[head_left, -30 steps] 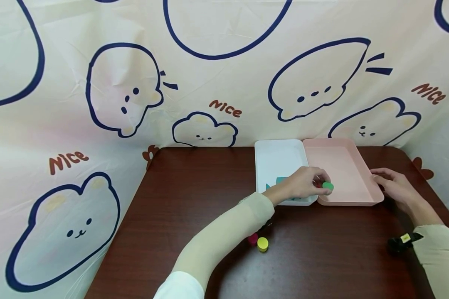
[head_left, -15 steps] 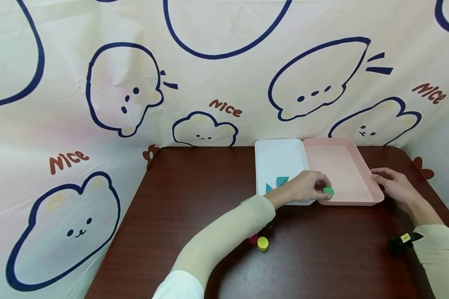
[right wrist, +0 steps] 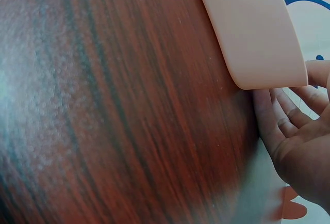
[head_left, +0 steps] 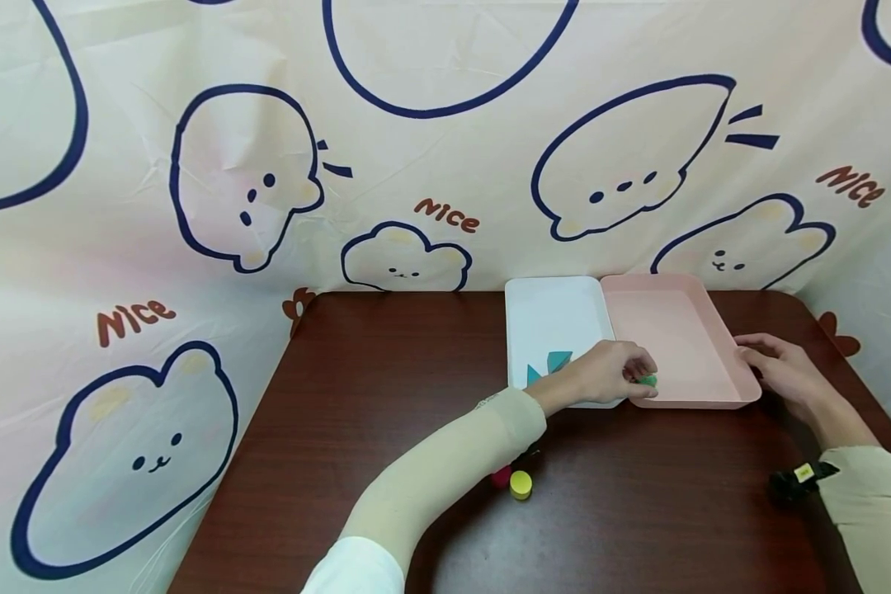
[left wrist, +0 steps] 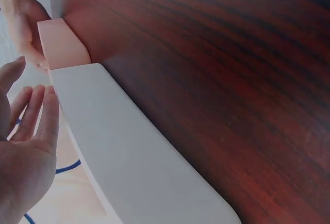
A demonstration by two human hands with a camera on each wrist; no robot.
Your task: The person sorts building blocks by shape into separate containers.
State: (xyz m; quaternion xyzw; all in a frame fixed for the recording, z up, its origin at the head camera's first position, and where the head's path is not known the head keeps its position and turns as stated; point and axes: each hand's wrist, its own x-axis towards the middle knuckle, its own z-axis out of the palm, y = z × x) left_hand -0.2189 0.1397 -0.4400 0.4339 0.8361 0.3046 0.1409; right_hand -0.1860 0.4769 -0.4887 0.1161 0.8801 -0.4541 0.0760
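In the head view my left hand (head_left: 610, 371) hovers over the near side of the pink tray (head_left: 668, 330). A green disc-like piece (head_left: 647, 380) shows just by its thumb and fingertips, partly hidden. In the left wrist view the thumb and fingers of that hand (left wrist: 31, 146) stand apart, with nothing visible between them. My right hand (head_left: 787, 375) touches the pink tray's right side with extended fingers, the thumb near the rim. Left of the pink tray lies the white tray (head_left: 557, 313), holding teal pieces (head_left: 559, 360), partly covered by the left wrist.
Nearer on the dark wooden table (head_left: 386, 396) sit a yellow round piece (head_left: 520, 485) and a dark pink round piece (head_left: 501, 476), the latter partly behind the left sleeve. A printed cloth (head_left: 386, 165) hangs behind the table.
My left hand has sunk slightly toward the pink tray. The green piece, earlier pinched at the fingertips, sits lower and more hidden, with the fingers now apart. The right hand has stayed put.
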